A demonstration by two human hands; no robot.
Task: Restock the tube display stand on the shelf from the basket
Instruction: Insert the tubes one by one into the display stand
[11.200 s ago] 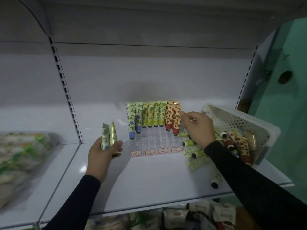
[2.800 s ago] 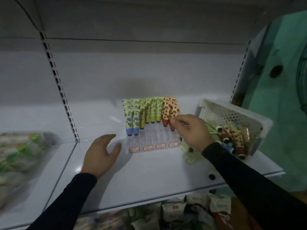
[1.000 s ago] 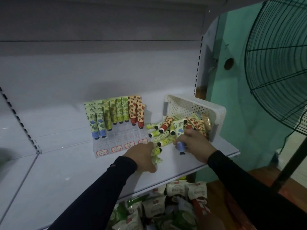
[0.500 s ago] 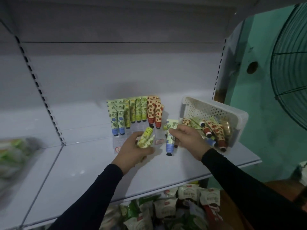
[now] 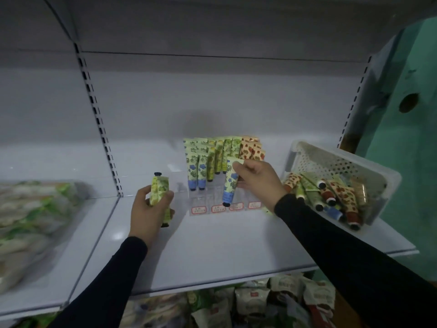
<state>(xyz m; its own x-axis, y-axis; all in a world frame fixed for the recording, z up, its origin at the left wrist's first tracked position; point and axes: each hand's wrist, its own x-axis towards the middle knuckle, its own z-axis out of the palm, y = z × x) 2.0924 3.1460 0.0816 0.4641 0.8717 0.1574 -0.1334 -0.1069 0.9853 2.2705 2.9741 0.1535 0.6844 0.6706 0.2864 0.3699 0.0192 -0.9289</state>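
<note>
tube display stand: clear stepped plastic, mid-shelf against the back panel; upright printed tubes fill its rear rows, front slots bare above red-edged labels. shelf: smooth white metal, open surface from stand to front lip. basket: white perforated plastic, tipped at the shelf's right edge, tubes heaped inside. right hand pinches a blue-capped tube over the front slots. left hand grips yellow-green tubes left of the stand.
</note>
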